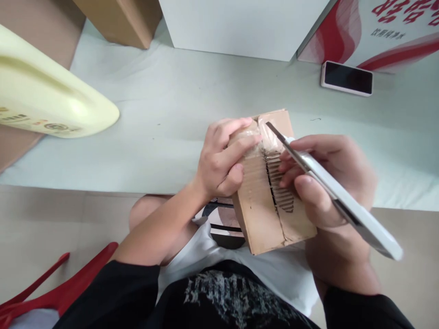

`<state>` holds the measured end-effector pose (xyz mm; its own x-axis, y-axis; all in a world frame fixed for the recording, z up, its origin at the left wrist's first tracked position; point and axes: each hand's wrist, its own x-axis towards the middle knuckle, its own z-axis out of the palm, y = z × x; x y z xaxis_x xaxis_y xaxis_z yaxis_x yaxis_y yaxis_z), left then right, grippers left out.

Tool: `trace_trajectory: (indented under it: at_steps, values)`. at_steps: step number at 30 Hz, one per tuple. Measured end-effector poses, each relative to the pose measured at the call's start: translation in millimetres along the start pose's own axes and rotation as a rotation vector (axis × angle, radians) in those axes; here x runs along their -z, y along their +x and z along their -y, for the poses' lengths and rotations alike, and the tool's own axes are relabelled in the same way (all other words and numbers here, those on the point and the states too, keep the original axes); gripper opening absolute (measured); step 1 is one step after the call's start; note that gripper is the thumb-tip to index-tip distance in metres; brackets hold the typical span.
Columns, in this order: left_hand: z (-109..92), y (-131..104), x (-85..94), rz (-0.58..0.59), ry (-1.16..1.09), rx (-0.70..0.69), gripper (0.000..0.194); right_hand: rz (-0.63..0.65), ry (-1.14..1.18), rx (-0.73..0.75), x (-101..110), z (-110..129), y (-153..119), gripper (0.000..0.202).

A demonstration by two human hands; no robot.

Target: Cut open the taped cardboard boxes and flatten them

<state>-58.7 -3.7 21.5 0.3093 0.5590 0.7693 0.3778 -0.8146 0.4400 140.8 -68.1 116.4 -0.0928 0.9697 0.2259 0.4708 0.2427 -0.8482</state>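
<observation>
A small brown cardboard box (255, 205) is held tilted over the table's front edge. Clear tape lies across the far end of its top, and a seam runs down the middle. Part of the surface beside the seam is torn, with ribbed corrugation showing. My left hand (224, 155) grips the box's far left side, fingers bent over the taped end. In my right hand (329, 178) is a white utility knife (350, 205), its blade out and its tip over the tape near the seam. I cannot tell whether the tip touches the tape.
The table has a pale green cloth (164, 137). A phone-like device with a dark screen (348, 78) lies at the right, by a red and white carton (377, 32). A white box (233, 27), a brown box (126, 23) and a pale yellow bottle (58, 91) stand farther back and left.
</observation>
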Motion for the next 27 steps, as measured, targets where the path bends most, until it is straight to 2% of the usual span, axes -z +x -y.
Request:
trace_trajectory:
  at_steps: [5,17,23,27]
  values:
    - [1.7,-1.4,-0.4,0.018,0.012,0.013,0.051,0.001,-0.100,0.044,1.5,-9.4,1.2,0.035]
    - [0.3,1.5,-0.8,-0.011,-0.015,-0.020,0.049,-0.006,-0.153,-0.009,-1.1,-6.5,2.2,0.034]
    - [0.5,-1.3,-2.1,0.016,0.007,0.030,0.053,0.020,-0.140,-0.029,0.8,-4.1,3.9,0.033]
    - [-0.8,-0.8,-3.1,-0.021,-0.063,0.027,0.052,-0.006,-0.158,-0.040,-0.2,-3.5,3.4,0.032]
